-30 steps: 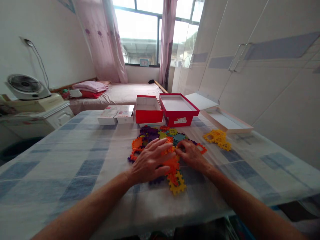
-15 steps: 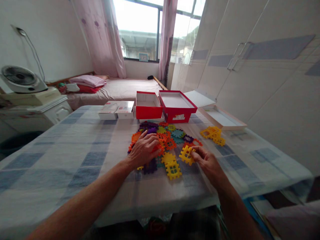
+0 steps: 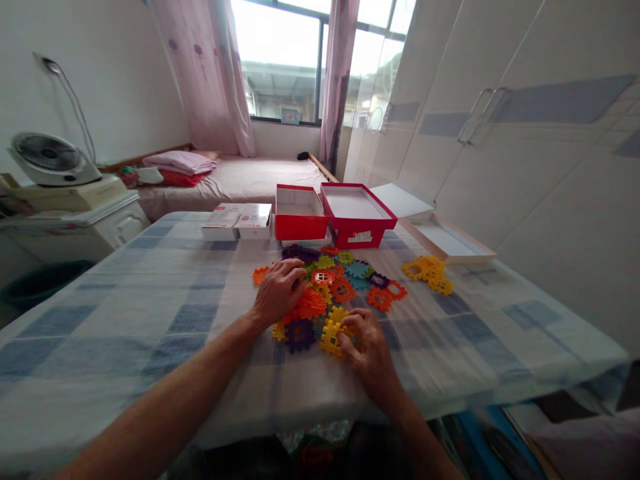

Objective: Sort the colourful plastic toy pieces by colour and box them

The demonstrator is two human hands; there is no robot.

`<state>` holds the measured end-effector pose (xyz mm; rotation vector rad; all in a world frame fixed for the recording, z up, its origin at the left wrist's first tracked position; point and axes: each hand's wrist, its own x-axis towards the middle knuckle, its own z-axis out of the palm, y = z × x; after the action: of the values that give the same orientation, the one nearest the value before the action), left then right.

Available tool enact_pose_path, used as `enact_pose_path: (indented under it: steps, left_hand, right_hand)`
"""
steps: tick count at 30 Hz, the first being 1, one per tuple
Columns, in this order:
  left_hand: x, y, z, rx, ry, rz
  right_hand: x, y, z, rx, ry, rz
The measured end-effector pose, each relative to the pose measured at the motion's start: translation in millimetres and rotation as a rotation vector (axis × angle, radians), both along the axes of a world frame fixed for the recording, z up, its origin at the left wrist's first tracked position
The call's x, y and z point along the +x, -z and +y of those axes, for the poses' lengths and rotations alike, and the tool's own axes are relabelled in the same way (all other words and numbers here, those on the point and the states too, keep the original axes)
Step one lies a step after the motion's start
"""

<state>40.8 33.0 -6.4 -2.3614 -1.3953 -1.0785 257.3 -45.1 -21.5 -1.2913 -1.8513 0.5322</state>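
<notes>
My left hand (image 3: 277, 293) lies over the left part of a mixed pile of plastic interlocking tiles, its fingers bent but apart; the pieces under it are partly hidden. Beside its palm are orange tiles (image 3: 311, 303). At the pile's near edge my right hand (image 3: 367, 343) pinches a yellow interlocking tile (image 3: 351, 333). That tile overlaps the yellow window-pattern tiles (image 3: 331, 337) lying there, and my fingers cover part of it. A dark purple tile (image 3: 300, 335) lies flat to the left of these.
A small heap of yellow tiles (image 3: 429, 272) sits apart on the right of the checked tablecloth (image 3: 190, 327). Behind the pile stand white boxes (image 3: 220, 233), a red box (image 3: 301, 227), a larger red box (image 3: 360, 233) and an opened shallow box (image 3: 470, 257).
My right hand has moved left with the yellow tile, down onto the yellow tiles at the pile's near edge. My left hand has shifted slightly left and its fingers have bent more.
</notes>
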Motion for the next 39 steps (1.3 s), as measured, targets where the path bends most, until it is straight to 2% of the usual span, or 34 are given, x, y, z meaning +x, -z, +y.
enact_pose_path:
  steps: [5, 9, 12, 15, 18, 20, 22, 24, 27, 29, 31, 33, 35, 37, 39]
  left_hand:
    - [-3.0, -0.9, 1.3, 0.027, 0.009, -0.025]
    - [-7.1, 0.9, 3.7, 0.028, 0.003, -0.071]
    - [-10.0, 3.1, 6.8, 0.013, -0.02, -0.096]
    - [-12.5, 4.8, 9.5, -0.014, -0.044, -0.114]
    - [-14.6, 4.7, 10.6, -0.024, -0.063, -0.143]
    - [-15.8, 4.3, 10.7, -0.02, -0.069, -0.156]
    - [-17.1, 4.3, 11.1, -0.011, -0.076, -0.161]
    - [-18.5, 5.3, 12.3, -0.005, -0.086, -0.163]
    - [-21.0, 7.3, 15.1, -0.01, -0.103, -0.18]
    - [-22.2, 7.4, 16.0, -0.015, -0.113, -0.207]
    - [-21.7, 5.4, 14.6, -0.013, -0.105, -0.236]
    - [-18.6, 1.3, 10.1, -0.016, -0.037, -0.234]
    - [-13.0, -3.8, 3.1, -0.037, 0.099, -0.166]
    - [-6.3, -8.0, -4.6, -0.073, 0.247, -0.027]
    - [-0.7, -10.1, -10.8, -0.108, 0.345, 0.121]
  right_hand:
    - [3.0, 1.2, -3.9, -0.049, -0.006, 0.114]
    - [10.7, 5.2, 1.0, -0.155, 0.07, 0.338]
    - [24.4, 4.0, 8.9, -0.175, 0.132, 0.51]
    - [47.8, -2.2, 28.1, -0.165, 0.181, 0.556]
    - [81.8, -10.0, 66.1, -0.087, 0.221, 0.496]
    - [108.5, -15.2, 97.9, -0.033, 0.319, 0.442]
    - [134.6, -20.7, 127.5, -0.046, 0.456, 0.347]
    - [155.8, -26.5, 148.2, -0.056, 0.531, 0.3]
    - [168.8, -33.9, 156.2, 0.026, 0.645, 0.141]
    - [160.9, -36.1, 146.9, 0.127, 0.679, -0.048]
    - [140.2, -35.5, 128.9, 0.138, 0.526, -0.16]
    - [111.1, -32.7, 106.4, 0.023, 0.208, -0.157]
    - [79.9, -29.2, 84.9, -0.062, -0.058, -0.183]
    - [52.4, -26.3, 69.5, -0.015, -0.208, -0.242]
    - [31.3, -24.6, 62.7, 0.097, -0.289, -0.32]
